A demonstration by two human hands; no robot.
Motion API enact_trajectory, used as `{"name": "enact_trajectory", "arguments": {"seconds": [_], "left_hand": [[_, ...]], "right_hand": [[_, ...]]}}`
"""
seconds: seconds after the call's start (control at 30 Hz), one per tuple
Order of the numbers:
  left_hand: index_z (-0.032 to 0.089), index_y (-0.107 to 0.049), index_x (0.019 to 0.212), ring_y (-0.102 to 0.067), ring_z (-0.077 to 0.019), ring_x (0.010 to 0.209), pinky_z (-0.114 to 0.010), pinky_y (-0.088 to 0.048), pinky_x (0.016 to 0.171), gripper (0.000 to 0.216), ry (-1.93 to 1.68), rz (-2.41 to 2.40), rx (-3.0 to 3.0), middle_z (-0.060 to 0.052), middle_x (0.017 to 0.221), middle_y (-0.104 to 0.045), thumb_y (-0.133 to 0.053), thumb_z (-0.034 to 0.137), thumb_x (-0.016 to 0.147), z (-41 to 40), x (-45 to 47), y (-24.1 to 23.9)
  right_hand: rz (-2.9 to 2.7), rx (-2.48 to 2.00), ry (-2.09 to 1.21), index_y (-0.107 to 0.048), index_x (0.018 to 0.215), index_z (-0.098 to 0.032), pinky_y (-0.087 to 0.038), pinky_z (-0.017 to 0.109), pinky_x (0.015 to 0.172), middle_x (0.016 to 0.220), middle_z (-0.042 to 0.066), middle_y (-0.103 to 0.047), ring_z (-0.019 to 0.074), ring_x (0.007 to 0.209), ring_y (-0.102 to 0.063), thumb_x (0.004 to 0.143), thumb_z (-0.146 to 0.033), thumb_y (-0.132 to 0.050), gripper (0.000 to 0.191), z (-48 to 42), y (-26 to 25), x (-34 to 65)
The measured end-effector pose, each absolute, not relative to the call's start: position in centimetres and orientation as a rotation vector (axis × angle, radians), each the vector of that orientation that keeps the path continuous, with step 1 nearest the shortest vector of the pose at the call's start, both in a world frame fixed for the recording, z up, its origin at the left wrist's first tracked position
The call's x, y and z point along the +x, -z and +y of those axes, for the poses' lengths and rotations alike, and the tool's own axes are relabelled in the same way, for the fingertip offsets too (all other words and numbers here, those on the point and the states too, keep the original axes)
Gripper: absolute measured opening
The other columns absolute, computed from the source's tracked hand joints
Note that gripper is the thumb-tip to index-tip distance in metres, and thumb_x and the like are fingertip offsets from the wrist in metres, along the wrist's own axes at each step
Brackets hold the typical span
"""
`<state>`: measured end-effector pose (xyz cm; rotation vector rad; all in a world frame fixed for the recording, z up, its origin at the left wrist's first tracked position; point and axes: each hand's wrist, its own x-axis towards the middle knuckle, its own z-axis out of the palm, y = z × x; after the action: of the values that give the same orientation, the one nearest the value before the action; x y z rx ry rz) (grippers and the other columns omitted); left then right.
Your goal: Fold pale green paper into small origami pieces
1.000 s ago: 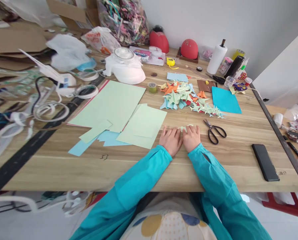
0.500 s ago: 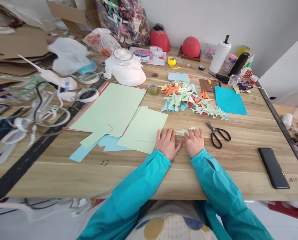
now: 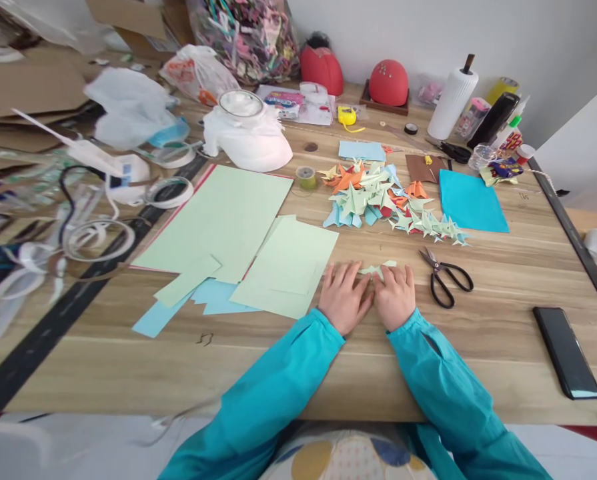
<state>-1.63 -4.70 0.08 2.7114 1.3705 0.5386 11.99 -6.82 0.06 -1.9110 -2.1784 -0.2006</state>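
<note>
Head view: clear bag (image 3: 287,63) holds colourful strips (image 3: 243,43); left fingers (image 3: 351,275), right fingers (image 3: 388,279) at folded green paper (image 3: 371,270), grasp unclear.

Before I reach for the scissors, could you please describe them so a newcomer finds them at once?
On the wooden table, find the right hand, in a turquoise sleeve. The scissors lie just to its right, tips toward the heap of folded paper. Unlike the black smartphone farther right, they have two black looped handles.

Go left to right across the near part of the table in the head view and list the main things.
Blue paper strip, smaller pale green sheet, left hand, right hand, scissors, phone.
</note>
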Motion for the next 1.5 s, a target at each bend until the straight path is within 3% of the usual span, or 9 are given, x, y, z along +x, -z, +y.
{"name": "enact_trajectory", "arguments": {"seconds": [0.3,0.6,0.87,1.07,1.37,1.5], "left_hand": [[0.015,-0.057,0.118,-0.038,-0.0335,0.122,-0.057,-0.016,0.105,0.045,-0.527,1.412,2.662,-0.015,0.132,-0.048,-0.047,0.04,0.082,-4.6,-1.7,0.2],[0.02,-0.055,0.121,-0.038,-0.0348,0.122,-0.061,-0.013,0.103,0.044,-0.449,1.378,2.679,-0.012,0.137,-0.043,-0.047,0.04,0.082,-4.8,-1.6,-0.2],[0.025,-0.064,0.107,-0.04,-0.0303,0.121,-0.06,-0.017,0.103,0.03,-0.557,1.34,2.642,-0.012,0.131,-0.047,-0.046,0.03,0.084,-3.4,-2.0,-0.1],[0.017,-0.061,0.111,-0.041,-0.0268,0.12,-0.053,-0.023,0.105,0.034,-0.65,1.333,2.66,-0.014,0.129,-0.049,-0.039,0.03,0.089,-2.2,-2.0,0.7],[0.018,-0.067,0.092,-0.047,-0.0265,0.115,-0.055,-0.026,0.103,0.021,-0.793,1.202,2.552,-0.01,0.118,-0.059,-0.053,0.03,0.083,-0.3,-1.6,2.4],[0.019,-0.066,0.087,-0.052,-0.0257,0.11,-0.054,-0.027,0.102,0.015,-0.862,1.175,2.451,-0.008,0.108,-0.065,-0.059,0.03,0.079,-0.3,-1.8,2.5]], "right_hand": [[-2.181,-1.892,0.205,-0.065,0.101,-0.017,-0.019,0.049,0.102,0.113,0.011,-0.061,0.0274,0.106,-0.048,0.081,-0.018,-0.055,0.023,-7.0,0.1,12.1],[-2.174,-1.89,0.238,-0.065,0.1,-0.017,-0.022,0.048,0.101,0.112,0.01,-0.062,0.0264,0.105,-0.049,0.084,-0.017,-0.051,0.022,-7.0,-0.1,11.9],[-2.183,-1.876,0.25,-0.065,0.1,-0.017,-0.023,0.049,0.1,0.111,0.01,-0.062,0.0265,0.104,-0.049,0.084,-0.02,-0.052,0.021,-6.9,0.2,12.1],[-2.168,-1.855,0.288,-0.065,0.101,-0.02,-0.024,0.046,0.099,0.111,0.009,-0.063,0.0249,0.103,-0.05,0.086,-0.02,-0.049,0.023,-6.7,0.8,12.3],[-2.152,-1.815,0.231,-0.064,0.104,-0.022,-0.022,0.048,0.1,0.108,0.008,-0.063,0.0243,0.101,-0.051,0.082,-0.019,-0.051,0.026,-6.5,1.5,12.8],[-2.062,-1.751,0.248,-0.062,0.109,-0.021,-0.025,0.042,0.1,0.112,0.009,-0.061,0.0227,0.105,-0.049,0.084,-0.02,-0.048,0.029,-6.6,1.2,12.9]]}}
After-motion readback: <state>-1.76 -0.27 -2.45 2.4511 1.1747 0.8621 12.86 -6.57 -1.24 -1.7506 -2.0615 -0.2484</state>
